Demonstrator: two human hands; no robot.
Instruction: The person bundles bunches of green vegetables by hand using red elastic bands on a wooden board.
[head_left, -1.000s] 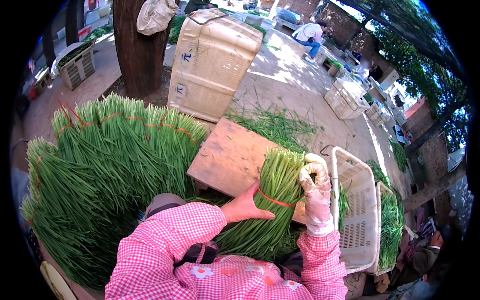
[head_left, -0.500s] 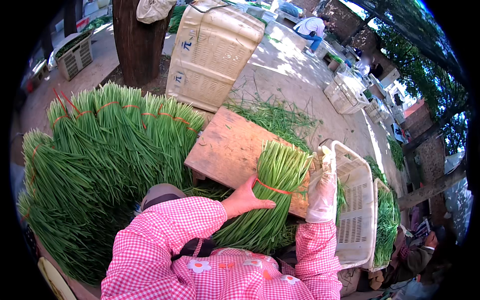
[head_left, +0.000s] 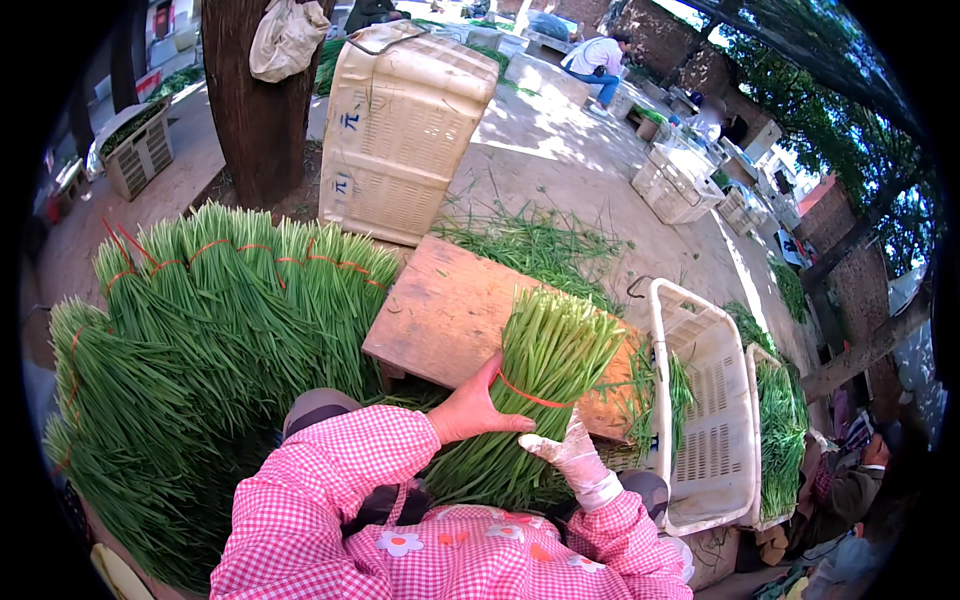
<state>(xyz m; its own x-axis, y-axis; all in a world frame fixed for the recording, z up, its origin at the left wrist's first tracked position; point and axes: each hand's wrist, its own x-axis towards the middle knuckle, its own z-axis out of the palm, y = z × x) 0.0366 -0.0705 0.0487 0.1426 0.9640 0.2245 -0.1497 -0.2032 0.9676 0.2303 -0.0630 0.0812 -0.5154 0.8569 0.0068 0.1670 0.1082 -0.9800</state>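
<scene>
The bare left hand is pressed flat and open against the left flank of a bundle of green stalks, thumb raised toward the red band by which the bundle is tied. The gloved right hand is laid on the lower part of the same bundle, just below the band, fingers curled loosely over the stalks; whether a firm grip is taken cannot be told. Both hands are thus set on the bundle itself, the left a little higher and nearer the band.

The bundle is laid with its cut ends up on the wooden counter and its leafy end down toward the lap, so its long axis is run from the person outward and slightly rightward. Its lower end is hidden behind the pink checked sleeves.

To the left, a large stack of tied bundles is spread fanwise on the ground. To the right, a white plastic crate is stood just beside the counter, with more greens in it. Beyond the counter, loose stalks are scattered before an upended cream crate and a tree trunk. Other people are seen seated far off, too small to be made out.
</scene>
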